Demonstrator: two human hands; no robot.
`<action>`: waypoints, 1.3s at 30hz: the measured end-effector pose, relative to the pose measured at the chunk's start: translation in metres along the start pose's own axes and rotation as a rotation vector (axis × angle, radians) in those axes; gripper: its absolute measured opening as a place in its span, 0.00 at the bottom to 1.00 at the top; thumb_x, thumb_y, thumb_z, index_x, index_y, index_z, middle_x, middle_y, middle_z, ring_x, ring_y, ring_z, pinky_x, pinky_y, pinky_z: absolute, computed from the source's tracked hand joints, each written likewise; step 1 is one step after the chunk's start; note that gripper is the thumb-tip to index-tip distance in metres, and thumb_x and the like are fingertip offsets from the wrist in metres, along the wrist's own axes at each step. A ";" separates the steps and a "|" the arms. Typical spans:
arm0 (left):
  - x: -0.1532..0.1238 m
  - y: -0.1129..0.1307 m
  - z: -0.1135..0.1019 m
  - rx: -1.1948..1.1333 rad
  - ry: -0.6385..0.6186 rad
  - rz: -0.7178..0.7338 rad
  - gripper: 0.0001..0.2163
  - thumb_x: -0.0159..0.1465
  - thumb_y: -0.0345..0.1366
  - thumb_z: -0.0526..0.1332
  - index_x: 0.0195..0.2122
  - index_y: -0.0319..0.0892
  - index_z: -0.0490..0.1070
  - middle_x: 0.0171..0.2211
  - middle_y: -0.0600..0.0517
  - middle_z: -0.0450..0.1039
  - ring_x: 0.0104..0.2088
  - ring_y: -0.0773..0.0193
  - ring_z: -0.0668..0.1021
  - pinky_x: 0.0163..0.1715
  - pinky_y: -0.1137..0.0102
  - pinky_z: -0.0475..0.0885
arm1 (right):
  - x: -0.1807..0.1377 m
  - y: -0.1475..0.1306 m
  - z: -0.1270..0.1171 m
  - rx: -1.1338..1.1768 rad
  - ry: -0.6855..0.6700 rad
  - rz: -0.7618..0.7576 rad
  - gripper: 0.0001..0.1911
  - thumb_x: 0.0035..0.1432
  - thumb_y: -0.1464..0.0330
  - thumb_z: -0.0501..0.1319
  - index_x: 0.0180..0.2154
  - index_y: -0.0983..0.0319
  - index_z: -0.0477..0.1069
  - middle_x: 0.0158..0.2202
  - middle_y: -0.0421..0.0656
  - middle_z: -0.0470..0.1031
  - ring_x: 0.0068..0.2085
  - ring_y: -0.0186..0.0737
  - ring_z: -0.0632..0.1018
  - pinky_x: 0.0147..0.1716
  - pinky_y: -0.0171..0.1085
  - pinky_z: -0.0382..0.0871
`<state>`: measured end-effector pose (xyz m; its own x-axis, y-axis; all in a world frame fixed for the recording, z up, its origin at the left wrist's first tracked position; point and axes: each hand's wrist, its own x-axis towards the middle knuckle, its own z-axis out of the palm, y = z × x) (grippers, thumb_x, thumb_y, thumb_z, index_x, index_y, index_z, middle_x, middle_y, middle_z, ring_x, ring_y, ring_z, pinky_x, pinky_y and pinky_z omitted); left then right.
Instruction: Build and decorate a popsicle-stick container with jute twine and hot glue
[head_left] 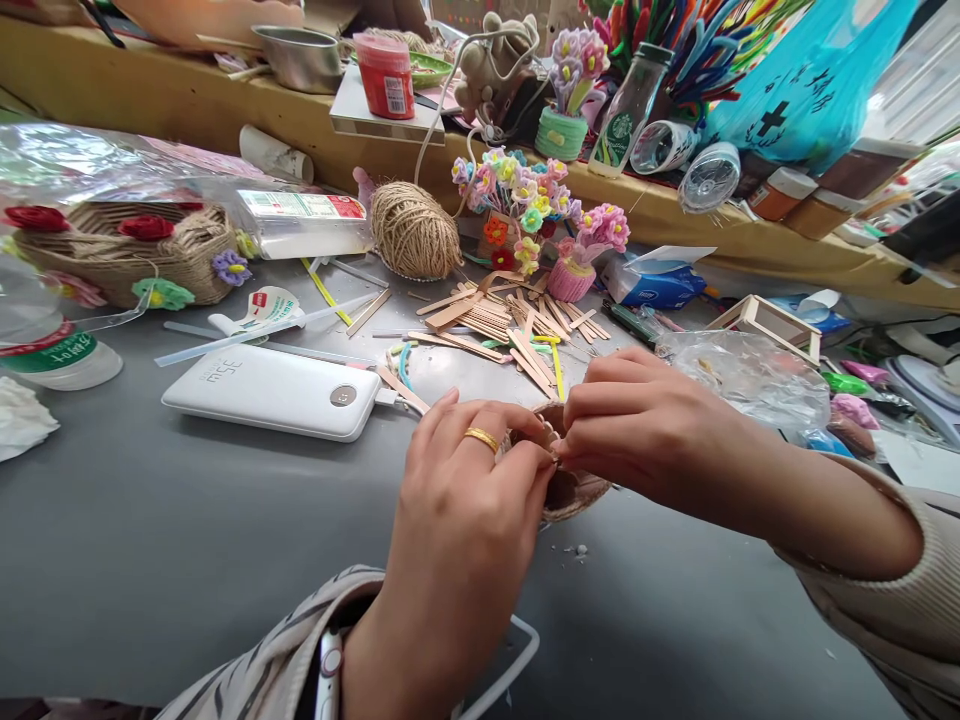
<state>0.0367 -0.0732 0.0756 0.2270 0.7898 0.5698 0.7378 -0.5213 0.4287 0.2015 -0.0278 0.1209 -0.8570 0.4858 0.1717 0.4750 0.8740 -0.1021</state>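
A small round brown basket (581,497), seemingly wound with twine, is at the middle of the grey table, largely covered by my hands. My left hand (469,490), with a gold ring on one finger, is closed on its near left side. Across from it, my right hand (637,420) pinches at the rim, its fingertips meeting those of the left. Some small white trim (547,432) shows between them; what the right fingertips hold is too small to make out. Behind the basket lies a loose pile of wooden craft sticks (487,315).
Left of my hands lies a white power bank (274,392) with a cable. Farther back are a ball of twine (416,230), pipe-cleaner flowers (525,195) and a twine basket (127,255). A clear plastic bag (750,375) and a small wooden frame (772,325) are at the right.
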 end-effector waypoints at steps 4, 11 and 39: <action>-0.001 -0.002 -0.001 -0.007 0.010 -0.001 0.06 0.57 0.29 0.59 0.25 0.44 0.72 0.32 0.54 0.74 0.34 0.62 0.74 0.49 0.55 0.65 | 0.003 -0.003 -0.002 0.000 -0.022 0.019 0.14 0.59 0.73 0.54 0.21 0.62 0.67 0.23 0.39 0.68 0.28 0.33 0.60 0.29 0.36 0.48; -0.006 -0.012 -0.003 0.025 -0.032 0.099 0.06 0.57 0.28 0.59 0.30 0.47 0.71 0.36 0.55 0.74 0.38 0.64 0.73 0.51 0.58 0.62 | 0.006 -0.004 -0.002 0.023 -0.015 0.010 0.13 0.58 0.75 0.54 0.22 0.62 0.65 0.22 0.37 0.67 0.27 0.33 0.57 0.28 0.37 0.46; -0.007 -0.012 -0.002 0.023 -0.039 0.085 0.06 0.57 0.28 0.59 0.29 0.47 0.71 0.36 0.55 0.74 0.37 0.64 0.73 0.51 0.57 0.62 | 0.000 -0.004 0.000 0.032 0.047 0.080 0.15 0.60 0.71 0.52 0.23 0.62 0.70 0.23 0.39 0.69 0.27 0.33 0.63 0.30 0.35 0.50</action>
<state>0.0256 -0.0731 0.0679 0.3132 0.7554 0.5756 0.7290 -0.5797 0.3640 0.1996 -0.0314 0.1211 -0.8061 0.5542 0.2077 0.5341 0.8323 -0.1481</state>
